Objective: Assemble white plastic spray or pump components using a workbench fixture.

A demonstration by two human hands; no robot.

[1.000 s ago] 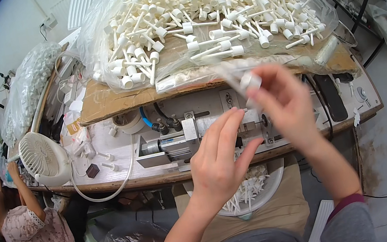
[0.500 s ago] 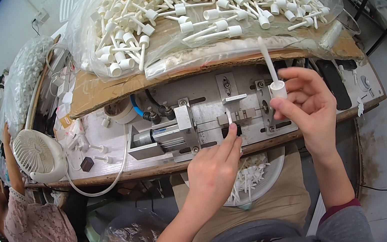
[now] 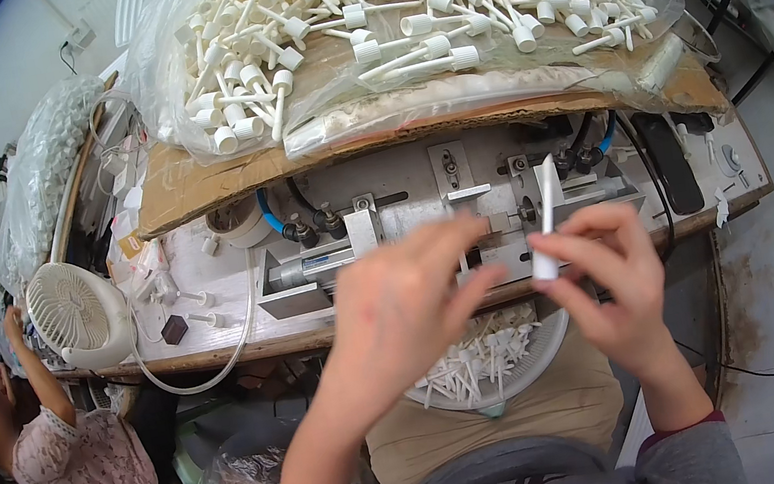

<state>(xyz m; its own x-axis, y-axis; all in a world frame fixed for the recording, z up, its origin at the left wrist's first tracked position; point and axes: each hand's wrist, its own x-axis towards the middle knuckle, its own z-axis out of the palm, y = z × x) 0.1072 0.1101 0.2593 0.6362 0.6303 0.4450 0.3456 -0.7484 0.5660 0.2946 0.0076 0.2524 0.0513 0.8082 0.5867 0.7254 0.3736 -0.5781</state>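
Note:
Between thumb and fingertips, my right hand [image 3: 621, 281] pinches a white stick cap [image 3: 549, 201], a small cap with a long tapered rod. It is held upright, rod pointing up, just in front of the metal fixture's right side. My left hand [image 3: 392, 307] is blurred over the fixture's left and middle. Its thumb and fingers are spread, with nothing visible between them. The metal clamp fixture [image 3: 465, 193] has an air cylinder [image 3: 586, 185] at the right and another cylinder [image 3: 305, 270] at the left; my left hand covers part of its middle.
A heap of white stick caps [image 3: 273, 32] lies on plastic over cardboard [image 3: 196, 186] behind the fixture. A bowl [image 3: 550, 343] of small white parts rests on my lap. A white fan [image 3: 80, 316] and a phone [image 3: 668, 162] flank the fixture. Another person [image 3: 76, 448] is at far left.
My left hand has lifted off the white piece in the fixture and moved back and left. My right hand has come lower and nearer with the stick cap, uncovering the right cylinder.

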